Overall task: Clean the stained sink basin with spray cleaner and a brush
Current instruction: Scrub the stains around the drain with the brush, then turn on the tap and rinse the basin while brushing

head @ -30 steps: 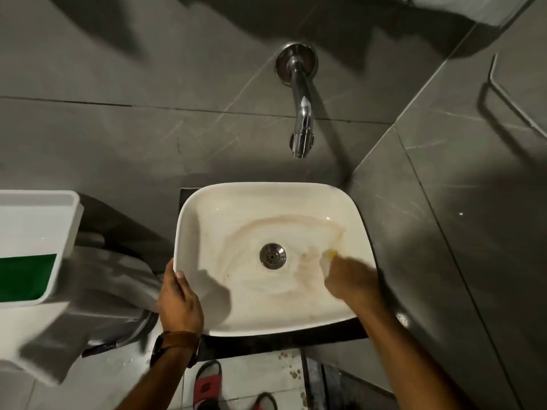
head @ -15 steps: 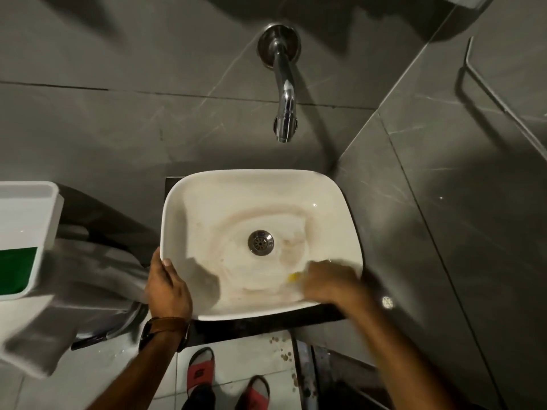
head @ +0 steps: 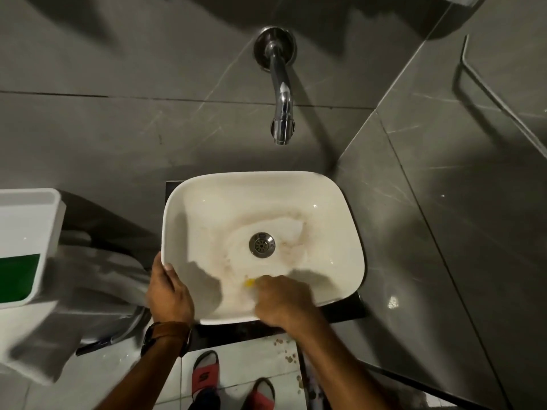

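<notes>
A white square sink basin point(head: 340, 202) sits below me with a brown stain ring around its metal drain point(head: 262, 245). My right hand point(head: 284, 300) is closed over a yellow scrubbing tool point(head: 249, 282) at the basin's near wall; only a small yellow tip shows, so its shape is hidden. My left hand point(head: 168, 294), with a brown-strapped watch on the wrist, grips the basin's near-left rim. No spray bottle is in view.
A chrome wall tap point(head: 282, 113) juts out above the basin. Grey tiled walls close in behind and on the right. A white and green box point(head: 23, 247) and a grey cloth point(head: 88, 291) lie to the left. My red sandals point(head: 205, 377) stand on the white floor.
My right hand has swept with the yellow tool from the basin's right side across to its near middle. My left hand stays on the rim. The view has shifted slightly.
</notes>
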### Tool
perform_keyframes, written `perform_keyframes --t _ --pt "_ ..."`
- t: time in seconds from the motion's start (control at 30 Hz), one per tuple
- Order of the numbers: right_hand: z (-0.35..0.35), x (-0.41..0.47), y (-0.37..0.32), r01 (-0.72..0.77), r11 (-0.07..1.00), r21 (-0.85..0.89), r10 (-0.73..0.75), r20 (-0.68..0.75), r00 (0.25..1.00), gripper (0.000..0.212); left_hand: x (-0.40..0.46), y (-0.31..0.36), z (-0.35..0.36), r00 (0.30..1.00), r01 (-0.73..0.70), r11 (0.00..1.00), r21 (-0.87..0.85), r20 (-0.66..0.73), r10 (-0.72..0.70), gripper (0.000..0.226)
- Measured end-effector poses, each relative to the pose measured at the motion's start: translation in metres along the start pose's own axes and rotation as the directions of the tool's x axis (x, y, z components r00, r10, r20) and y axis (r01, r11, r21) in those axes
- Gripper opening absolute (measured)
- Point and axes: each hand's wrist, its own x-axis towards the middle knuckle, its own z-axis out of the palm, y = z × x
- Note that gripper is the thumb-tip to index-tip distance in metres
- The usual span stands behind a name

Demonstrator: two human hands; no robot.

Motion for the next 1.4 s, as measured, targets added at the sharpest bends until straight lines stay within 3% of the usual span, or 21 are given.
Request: perform_keyframes --t 0.07,0.17,0.23,0.3,0.4,0.47,0.53,0.6,0.73,0.87,0.97,1.03,1.1,1.2,1.27,1.4 --pt "-0.004 -0.002 0.042 -0.183 0.975 -0.122 0.169 -0.119 0.978 0.033 -0.001 -0.001 0.0 1.0 0.014 1.0 0.002 0.021 -0.014 0.046" --pt "-0.005 -0.006 0.079 -0.355 0.931 -0.089 0.333 -0.196 0.922 0.03 -0.003 0.001 -0.002 0.999 0.022 1.0 -0.013 0.037 -0.021 0.046" --pt "0.01 -0.005 0.055 -0.267 0.963 -0.019 0.26 -0.169 0.951 0.034 -0.003 0.001 -0.002 0.999 0.01 1.0 -0.021 0.048 -0.009 0.046" --pt "0.025 0.003 -0.002 -0.071 0.994 0.084 0.08 -0.107 0.991 0.04 -0.002 -0.001 -0.002 0.999 -0.004 1.0 -0.016 0.045 0.005 0.046" --pt "0.02 0.04 -0.075 0.141 0.976 0.163 -0.114 -0.167 0.979 0.02 0.0 -0.004 0.0 0.999 -0.023 1.0 -0.014 0.039 0.023 0.046" --pt "-0.007 0.069 -0.077 0.104 0.988 0.11 -0.061 -0.341 0.938 0.016 0.001 -0.005 0.001 0.999 -0.02 1.0 -0.018 0.038 0.02 0.049" --pt "-0.028 0.083 -0.043 -0.005 1.0 0.012 0.01 -0.557 0.831 0.018 0.001 -0.007 0.002 0.999 -0.017 1.0 -0.005 0.027 0.018 0.051" --pt "-0.031 0.085 0.006 -0.166 0.986 -0.007 0.136 -0.543 0.829 0.017 0.001 -0.007 0.002 1.0 -0.003 1.0 -0.005 0.025 0.003 0.052" --pt "0.004 0.049 0.066 -0.307 0.949 0.068 0.298 -0.503 0.811 0.012 -0.003 0.001 -0.002 0.999 -0.015 0.999 -0.052 0.031 0.016 0.045" --pt "0.041 0.022 0.026 -0.146 0.966 0.214 0.195 -0.227 0.954 0.028 -0.003 0.008 -0.007 0.995 -0.032 0.998 -0.054 0.088 0.037 0.037" --pt "0.023 0.013 0.019 -0.08 0.882 0.465 0.159 -0.133 0.978 0.039 0.004 0.019 -0.02 0.987 -0.097 0.995 0.04 0.134 0.091 0.042" --pt "0.006 0.005 0.03 -0.073 0.742 0.666 0.213 -0.132 0.968 0.04 0.014 0.043 -0.03 0.974 -0.192 0.978 0.082 0.137 0.179 0.048" --pt "-0.007 -0.003 0.042 -0.039 0.613 0.789 0.263 -0.157 0.952 0.032 0.028 0.085 -0.034 0.939 -0.303 0.953 0.01 0.176 0.296 0.04" --pt "-0.026 -0.007 0.05 0.015 0.516 0.857 0.297 -0.195 0.935 0.006 0.054 0.166 -0.02 0.86 -0.459 0.885 -0.078 0.209 0.465 0.019" --pt "-0.037 -0.007 0.052 0.103 0.464 0.88 0.306 -0.269 0.913 0.012 0.069 0.22 -0.007 0.796 -0.534 0.836 -0.13 0.257 0.548 0.021" --pt "-0.058 -0.005 0.051 0.242 0.39 0.888 0.302 -0.372 0.878 0.019 0.087 0.287 0.012 0.743 -0.475 0.849 -0.232 0.41 0.528 0.026"
